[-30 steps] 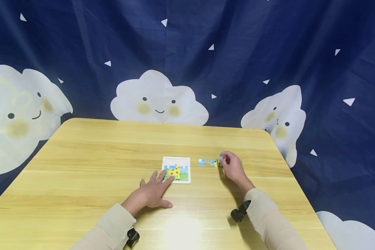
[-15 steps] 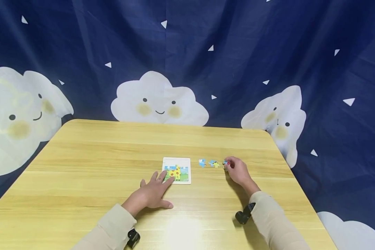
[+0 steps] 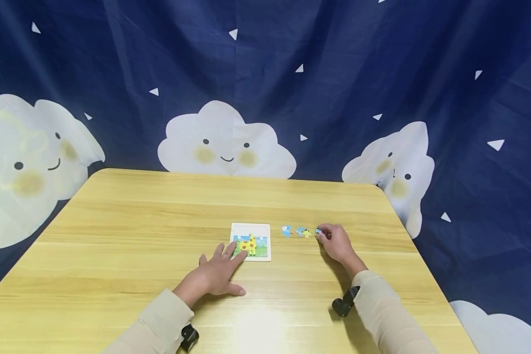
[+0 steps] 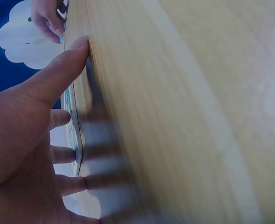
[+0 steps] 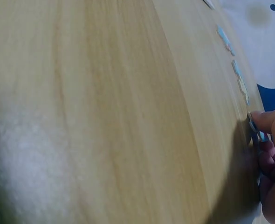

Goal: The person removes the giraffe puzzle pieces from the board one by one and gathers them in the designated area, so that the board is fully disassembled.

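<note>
My left hand (image 3: 214,273) lies with fingers spread, its fingertips on the lower left of a white-framed jigsaw puzzle (image 3: 266,227). A yellow giraffe with red spots shows on the puzzle's lower part; the strip above is white. To the right, my right hand (image 3: 338,243) pinches a small puzzle piece (image 3: 320,231) with blue and red on it, at the tabletop. Part of that piece is hidden by the fingers. Between the hands lie a blue-and-white puzzle piece (image 3: 286,231) and a blue-and-yellow puzzle piece (image 5: 240,81), lined up in a row.
The wooden table (image 3: 159,206) reaches back to a dark blue curtain (image 3: 265,59) printed with smiling clouds and white triangles. A black wrist camera (image 3: 342,307) sits on the right sleeve, and another camera (image 3: 189,338) on the left.
My right hand has shifted a little to the right with its piece, away from the blue-and-yellow piece, and has barely moved in the last half second. My left hand stays put.
</note>
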Demonstrator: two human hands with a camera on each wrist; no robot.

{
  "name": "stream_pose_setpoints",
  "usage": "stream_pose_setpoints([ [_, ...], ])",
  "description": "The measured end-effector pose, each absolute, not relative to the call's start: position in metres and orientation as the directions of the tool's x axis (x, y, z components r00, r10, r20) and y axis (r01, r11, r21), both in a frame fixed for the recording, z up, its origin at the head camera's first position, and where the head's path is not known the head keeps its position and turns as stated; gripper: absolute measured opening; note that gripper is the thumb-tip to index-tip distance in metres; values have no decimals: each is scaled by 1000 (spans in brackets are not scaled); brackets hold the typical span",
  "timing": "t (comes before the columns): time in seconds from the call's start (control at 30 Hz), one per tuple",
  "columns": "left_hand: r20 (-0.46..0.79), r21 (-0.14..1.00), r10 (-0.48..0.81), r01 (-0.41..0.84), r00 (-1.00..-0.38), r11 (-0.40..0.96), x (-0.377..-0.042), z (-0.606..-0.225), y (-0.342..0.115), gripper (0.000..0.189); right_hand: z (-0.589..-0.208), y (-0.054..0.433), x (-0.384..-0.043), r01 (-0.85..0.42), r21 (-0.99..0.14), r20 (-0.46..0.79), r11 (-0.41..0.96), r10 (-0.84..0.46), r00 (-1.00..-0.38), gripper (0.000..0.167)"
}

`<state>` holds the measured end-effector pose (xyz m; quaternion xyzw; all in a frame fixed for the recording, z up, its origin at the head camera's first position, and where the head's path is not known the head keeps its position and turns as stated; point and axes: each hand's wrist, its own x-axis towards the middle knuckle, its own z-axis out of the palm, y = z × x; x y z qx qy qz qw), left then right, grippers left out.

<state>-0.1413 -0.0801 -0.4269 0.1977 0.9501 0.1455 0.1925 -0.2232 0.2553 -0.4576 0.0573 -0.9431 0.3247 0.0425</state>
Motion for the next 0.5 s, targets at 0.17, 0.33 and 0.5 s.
stream_pose_setpoints([
  [0.17, -307, 351, 431, 320, -848, 880, -141, -426, -81, 91, -457, 255, -222, -111, -607, 91, 787, -69, -993, 26],
  [0.33, -307, 355, 432, 320, -848, 879, -141, -424, -80, 90, -458, 253, -221, -68, -600, 62, 797, -38, -997, 32],
  [0.5, -310, 354, 430, 316, -848, 880, -140, -423, -80, 90, -457, 247, -223, -61, -619, 72, 783, -21, -997, 32],
])
